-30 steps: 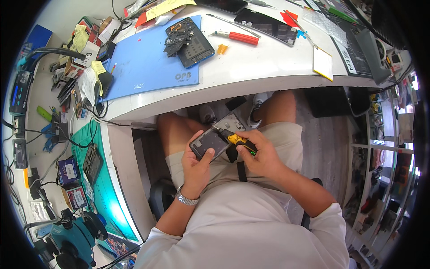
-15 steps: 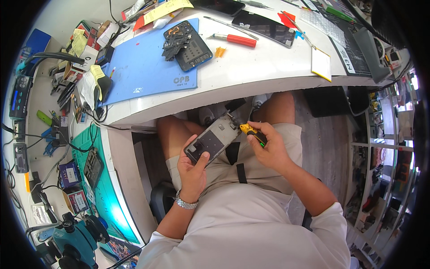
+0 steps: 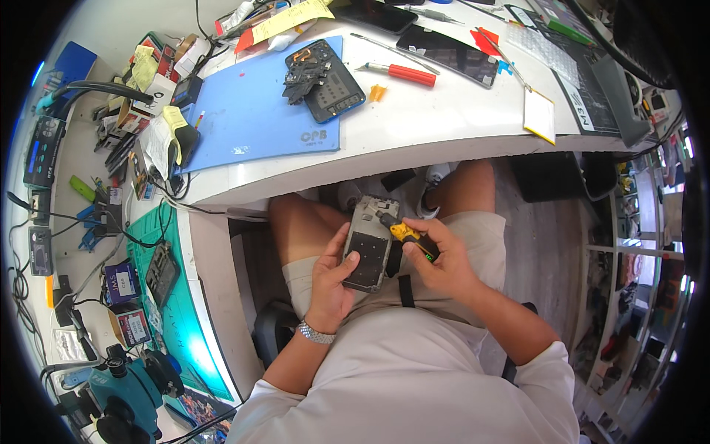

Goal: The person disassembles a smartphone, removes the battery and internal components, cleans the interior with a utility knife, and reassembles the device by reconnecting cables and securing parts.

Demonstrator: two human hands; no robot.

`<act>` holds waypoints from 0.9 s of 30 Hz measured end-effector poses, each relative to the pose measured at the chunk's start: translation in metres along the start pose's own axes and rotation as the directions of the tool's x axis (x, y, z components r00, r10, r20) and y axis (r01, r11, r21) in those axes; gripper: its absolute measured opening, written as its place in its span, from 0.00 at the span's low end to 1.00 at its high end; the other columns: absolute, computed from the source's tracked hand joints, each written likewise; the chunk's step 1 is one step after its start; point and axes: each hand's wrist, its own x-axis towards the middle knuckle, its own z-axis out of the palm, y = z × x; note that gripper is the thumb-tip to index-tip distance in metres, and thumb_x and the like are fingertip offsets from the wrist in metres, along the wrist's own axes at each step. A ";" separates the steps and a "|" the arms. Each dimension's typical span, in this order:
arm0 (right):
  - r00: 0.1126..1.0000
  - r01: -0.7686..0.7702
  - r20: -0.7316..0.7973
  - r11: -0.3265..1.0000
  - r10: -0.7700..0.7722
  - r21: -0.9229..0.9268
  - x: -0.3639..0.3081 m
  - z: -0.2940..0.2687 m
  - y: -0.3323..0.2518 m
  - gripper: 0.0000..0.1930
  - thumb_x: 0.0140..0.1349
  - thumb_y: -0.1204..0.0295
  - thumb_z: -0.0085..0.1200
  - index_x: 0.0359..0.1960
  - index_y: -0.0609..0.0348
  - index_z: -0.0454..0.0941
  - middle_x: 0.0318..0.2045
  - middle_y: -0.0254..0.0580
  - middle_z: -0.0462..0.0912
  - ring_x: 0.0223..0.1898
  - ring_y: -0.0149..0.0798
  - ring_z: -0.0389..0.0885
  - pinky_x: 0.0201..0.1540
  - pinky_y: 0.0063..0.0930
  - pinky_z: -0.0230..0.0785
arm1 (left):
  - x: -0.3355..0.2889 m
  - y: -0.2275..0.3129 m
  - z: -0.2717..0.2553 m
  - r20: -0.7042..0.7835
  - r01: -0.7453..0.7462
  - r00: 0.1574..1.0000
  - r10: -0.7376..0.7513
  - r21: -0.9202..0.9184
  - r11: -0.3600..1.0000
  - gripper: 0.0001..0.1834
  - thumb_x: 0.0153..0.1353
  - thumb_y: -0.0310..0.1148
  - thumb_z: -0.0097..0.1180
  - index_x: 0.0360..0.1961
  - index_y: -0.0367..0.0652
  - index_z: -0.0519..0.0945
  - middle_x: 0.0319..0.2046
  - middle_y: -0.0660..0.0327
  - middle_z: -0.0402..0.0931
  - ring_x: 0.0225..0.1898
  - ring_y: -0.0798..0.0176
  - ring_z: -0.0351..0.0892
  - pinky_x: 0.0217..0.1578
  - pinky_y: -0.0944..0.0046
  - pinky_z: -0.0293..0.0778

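Over my lap, my left hand (image 3: 334, 285) grips a grey metal phone frame (image 3: 374, 220) with a large black panel on its lower part. The thumb lies across its face and the fingers go round the left edge. My right hand (image 3: 444, 255) is closed round a small yellow and black rotary tool (image 3: 405, 234) with a green lit display. Its dark tip is over the upper right part of the frame; whether it touches the metal I cannot tell.
On the white bench lie a blue mat (image 3: 244, 118), a phone body with black parts on it (image 3: 333, 89), a red-handled knife (image 3: 410, 75) and a dark screen (image 3: 451, 53). A teal microscope (image 3: 122, 399) stands at the lower left. A black bin (image 3: 551, 176) is below the bench.
The phone frame has turned more upright in my left hand and shifted right. The tool tip has gone from beside the frame's top right edge to over its face.
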 end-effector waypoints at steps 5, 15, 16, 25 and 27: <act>0.998 0.059 0.033 0.998 -0.059 0.003 0.002 0.003 -0.008 0.20 0.73 0.78 0.61 0.66 0.63 0.79 0.48 0.38 0.79 0.46 0.28 0.76 0.49 0.22 0.69 | -0.003 -0.009 0.001 0.124 0.002 0.992 -0.004 0.018 1.000 0.30 0.71 0.20 0.61 0.73 0.36 0.69 0.63 0.54 0.78 0.64 0.60 0.80 0.66 0.57 0.79; 0.972 0.228 -0.016 0.959 -0.234 -0.170 0.005 0.002 -0.022 0.21 0.68 0.78 0.64 0.63 0.61 0.82 0.49 0.48 0.83 0.46 0.42 0.84 0.52 0.31 0.77 | 0.004 -0.014 0.006 0.050 0.021 0.998 -0.033 0.215 0.976 0.13 0.77 0.33 0.62 0.59 0.42 0.80 0.52 0.63 0.85 0.48 0.70 0.87 0.43 0.65 0.89; 0.978 0.207 0.018 0.966 -0.207 -0.156 0.004 0.001 -0.024 0.21 0.68 0.78 0.65 0.63 0.61 0.82 0.48 0.48 0.83 0.45 0.43 0.84 0.52 0.31 0.78 | 0.005 -0.014 0.009 0.045 0.005 0.999 -0.015 0.214 0.977 0.12 0.77 0.33 0.62 0.57 0.42 0.81 0.51 0.63 0.86 0.47 0.71 0.87 0.42 0.66 0.88; 0.985 0.155 0.097 0.981 -0.145 -0.115 0.001 0.000 -0.021 0.21 0.67 0.79 0.64 0.62 0.61 0.83 0.46 0.49 0.82 0.44 0.44 0.85 0.49 0.31 0.79 | 0.006 -0.023 -0.003 0.024 -0.046 0.999 0.040 0.347 0.937 0.11 0.77 0.36 0.63 0.53 0.42 0.84 0.44 0.66 0.86 0.40 0.77 0.85 0.36 0.74 0.83; 0.989 0.141 0.060 0.985 -0.135 -0.101 0.004 -0.001 -0.016 0.20 0.67 0.79 0.64 0.61 0.62 0.84 0.46 0.49 0.82 0.44 0.44 0.85 0.49 0.32 0.79 | 0.004 -0.020 0.000 0.008 -0.038 0.999 0.037 0.351 0.935 0.11 0.77 0.37 0.64 0.52 0.43 0.84 0.43 0.67 0.86 0.39 0.78 0.84 0.34 0.75 0.82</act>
